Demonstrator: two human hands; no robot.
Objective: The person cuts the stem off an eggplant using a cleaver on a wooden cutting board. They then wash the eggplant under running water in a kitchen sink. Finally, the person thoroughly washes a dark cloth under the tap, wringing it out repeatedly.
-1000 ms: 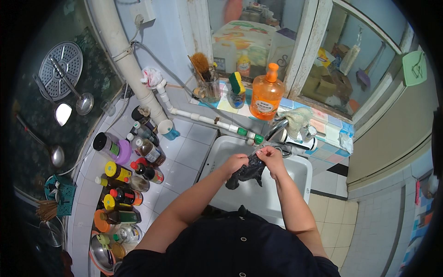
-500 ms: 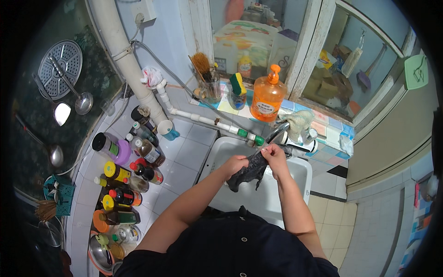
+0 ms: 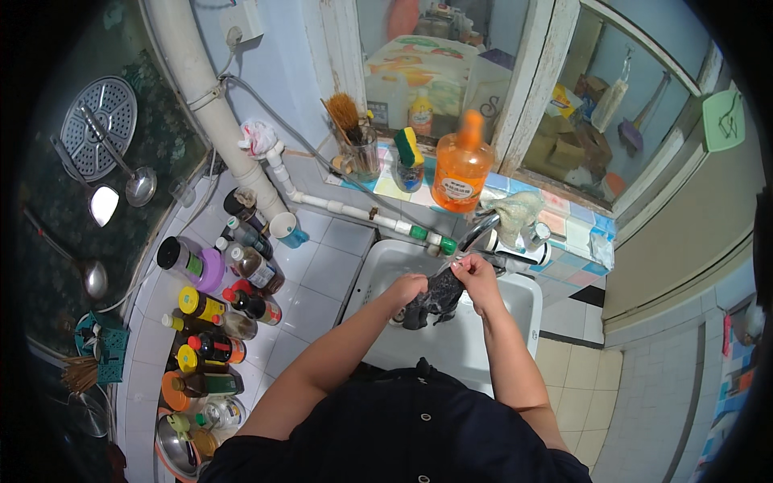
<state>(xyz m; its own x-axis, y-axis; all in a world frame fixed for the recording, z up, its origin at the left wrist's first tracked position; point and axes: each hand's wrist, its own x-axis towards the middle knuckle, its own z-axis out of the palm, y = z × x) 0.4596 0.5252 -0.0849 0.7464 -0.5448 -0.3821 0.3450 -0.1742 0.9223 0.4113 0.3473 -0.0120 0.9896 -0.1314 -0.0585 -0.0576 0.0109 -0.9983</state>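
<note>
A dark, wet cloth (image 3: 436, 299) hangs between my two hands over the white sink (image 3: 491, 338). My left hand (image 3: 411, 287) is closed on its left edge. At its upper right, my right hand (image 3: 477, 279) pinches the fabric just below the chrome faucet (image 3: 478, 232). A thin stream of water appears to fall onto the cloth near my right fingers. The lower part of the cloth droops in loose folds above the basin.
On the ledge behind stand an orange pump bottle (image 3: 463, 173), a yellow-green sponge (image 3: 409, 148) on a jar, and a glass holding brushes (image 3: 364, 153). A light rag (image 3: 518, 212) lies by the faucet. Several bottles (image 3: 254, 269) and a cup (image 3: 287, 229) crowd the left counter.
The cloth's lower end has drawn up and bunched, with its left corner shifted right. My left hand has turned slightly; both hands keep their grip.
</note>
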